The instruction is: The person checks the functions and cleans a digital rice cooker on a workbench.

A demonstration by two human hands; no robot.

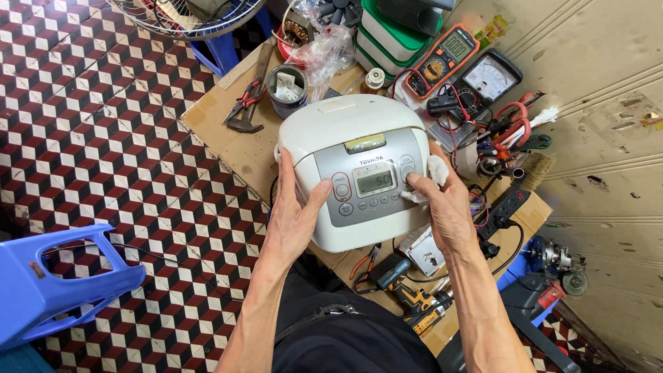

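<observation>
A white electric rice cooker (352, 124) with a grey control panel and a small lit display stands on a cardboard-covered low table (228, 138). My left hand (295, 211) grips the cooker's left side, thumb resting on the panel beside a round button. My right hand (445, 204) presses a crumpled white cloth (435, 173) against the right edge of the panel, fingers curled over it.
Behind the cooker lie pliers (246, 97), a tin can (286, 88), a plastic bag, green-lidded containers, an orange multimeter (442, 61), an analog meter (489, 76) and tangled leads. A power strip (507, 205) and cordless drill (414, 297) lie nearer. A blue plastic stool (52, 283) stands left.
</observation>
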